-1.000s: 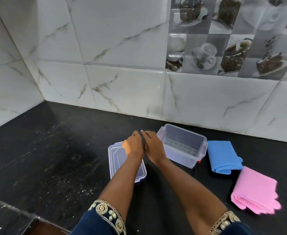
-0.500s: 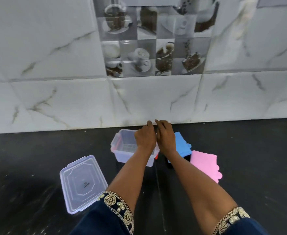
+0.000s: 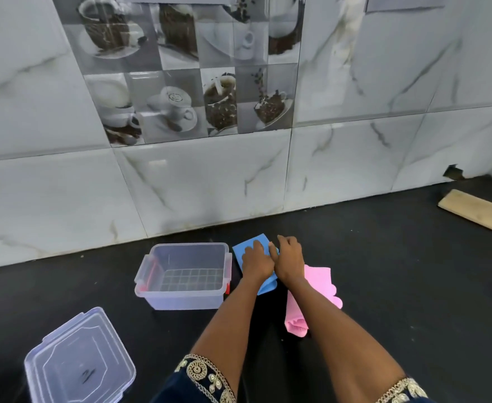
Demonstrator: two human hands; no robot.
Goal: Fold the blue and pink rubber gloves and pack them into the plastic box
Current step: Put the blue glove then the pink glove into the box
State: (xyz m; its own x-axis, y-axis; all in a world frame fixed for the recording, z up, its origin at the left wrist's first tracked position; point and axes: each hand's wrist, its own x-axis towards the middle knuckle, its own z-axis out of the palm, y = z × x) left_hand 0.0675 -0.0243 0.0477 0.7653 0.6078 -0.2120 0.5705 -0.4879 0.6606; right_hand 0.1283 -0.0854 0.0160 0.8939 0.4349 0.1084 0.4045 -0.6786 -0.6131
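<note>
Two hands lay side by side on the folded blue rubber glove (image 3: 252, 246), which sat on the black countertop (image 3: 399, 286) just to the right of the open plastic box (image 3: 181, 299). The left hand (image 3: 257, 261) rested flat on top of it, fingers loosely spread and pressing down. The right hand (image 3: 289, 260) sat at the glove's right edge with its fingers curled downward; whether they had pinched the rubber or only touched it could not be told. The pink rubber glove (image 3: 320, 282) lay folded just to the right, partly under the right forearm and apart from the box. The box held nothing, and its lid (image 3: 79, 362) lay well to the left, near the front. By the look of it, folding was done and packing was starting with the blue glove. The next move called for gripping the bundle from both sides so the folds stayed together, then lifting it left over the box wall.
</note>
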